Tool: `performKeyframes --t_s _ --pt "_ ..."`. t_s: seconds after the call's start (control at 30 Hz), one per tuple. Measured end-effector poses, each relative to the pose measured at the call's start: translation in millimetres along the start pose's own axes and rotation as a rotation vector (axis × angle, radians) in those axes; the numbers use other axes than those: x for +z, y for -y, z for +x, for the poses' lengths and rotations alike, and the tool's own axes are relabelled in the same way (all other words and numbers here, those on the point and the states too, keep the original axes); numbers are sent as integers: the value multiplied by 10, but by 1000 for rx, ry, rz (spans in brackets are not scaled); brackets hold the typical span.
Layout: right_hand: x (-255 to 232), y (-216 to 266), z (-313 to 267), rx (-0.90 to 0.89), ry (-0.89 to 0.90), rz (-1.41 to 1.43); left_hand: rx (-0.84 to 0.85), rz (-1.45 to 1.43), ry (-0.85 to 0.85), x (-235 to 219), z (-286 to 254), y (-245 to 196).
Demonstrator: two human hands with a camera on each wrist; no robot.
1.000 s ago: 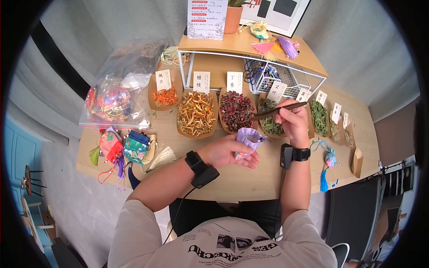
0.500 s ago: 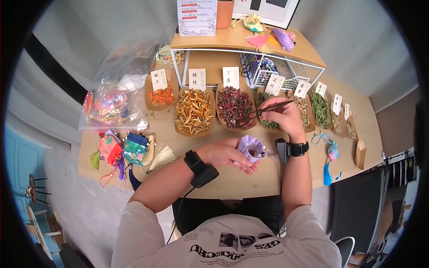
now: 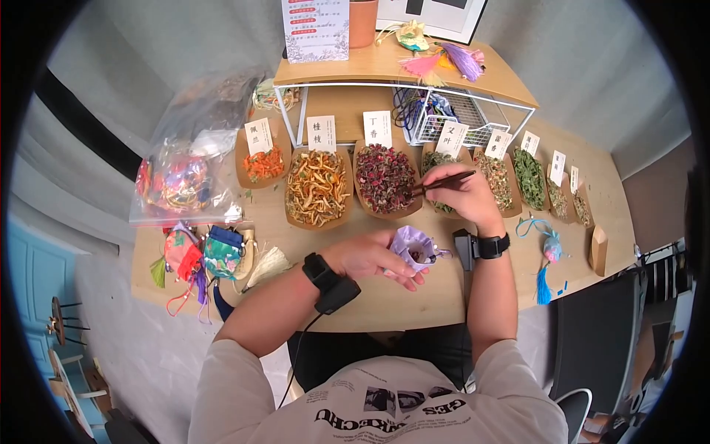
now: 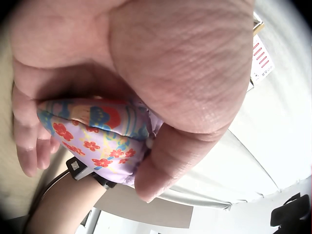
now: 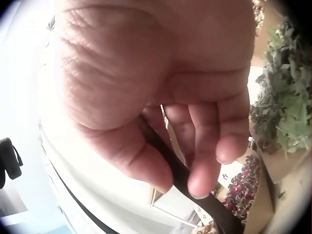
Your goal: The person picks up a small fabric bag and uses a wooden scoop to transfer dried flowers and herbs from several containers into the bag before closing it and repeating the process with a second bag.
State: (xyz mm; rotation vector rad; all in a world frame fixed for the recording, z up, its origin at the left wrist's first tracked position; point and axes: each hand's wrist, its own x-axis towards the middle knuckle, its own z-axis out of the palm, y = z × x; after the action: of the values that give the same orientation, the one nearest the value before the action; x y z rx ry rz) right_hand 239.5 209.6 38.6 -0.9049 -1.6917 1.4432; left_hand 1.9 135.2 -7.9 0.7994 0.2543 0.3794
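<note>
A small lilac drawstring pouch [image 3: 414, 248] with red flowers is held by my left hand [image 3: 370, 255], its mouth facing up and dark bits showing inside. In the left wrist view the thumb [image 4: 163, 161] presses the pouch's side and the other fingers lie behind it. My right hand [image 3: 473, 200] pinches dark brown tweezers [image 3: 447, 181] between thumb and fingers. Their tips reach the right edge of the dark red dried petals [image 3: 384, 174] in a paper tray. The right wrist view shows the tweezers' shaft [image 5: 214, 207] running down towards those petals.
Labelled paper trays of dried herbs form a row, including yellow-orange strips [image 3: 318, 185] and green leaves [image 3: 529, 181]. Finished-looking pouches [image 3: 225, 248] and a plastic bag [image 3: 181, 177] lie left. A blue-tasselled pouch [image 3: 551, 248] is at right. Behind stands a wooden shelf [image 3: 355, 70].
My right hand has lowered the tweezers from above the green herb tray to the red petals at its left. The pouch has tipped so its inside shows more.
</note>
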Motion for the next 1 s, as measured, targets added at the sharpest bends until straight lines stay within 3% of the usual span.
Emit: performKeyframes --t_s 0.07,0.17,0.57,0.8,0.9,1.0 --pt "61 -21 35 -75 -146 27 2 8 2 -1 4 2" --pt "13 38 10 -73 -224 44 13 17 18 -18 13 12" --pt "-27 62 -6 6 -91 -50 1 -16 6 -15 2 32" --pt "-88 38 -5 9 -160 -55 10 -53 -10 -57 26 61" --pt "-123 36 -11 -38 -230 33 35 -73 -56 -33 25 45" --pt "-140 41 -37 -206 -204 363 72 -99 -117 -29 31 37"
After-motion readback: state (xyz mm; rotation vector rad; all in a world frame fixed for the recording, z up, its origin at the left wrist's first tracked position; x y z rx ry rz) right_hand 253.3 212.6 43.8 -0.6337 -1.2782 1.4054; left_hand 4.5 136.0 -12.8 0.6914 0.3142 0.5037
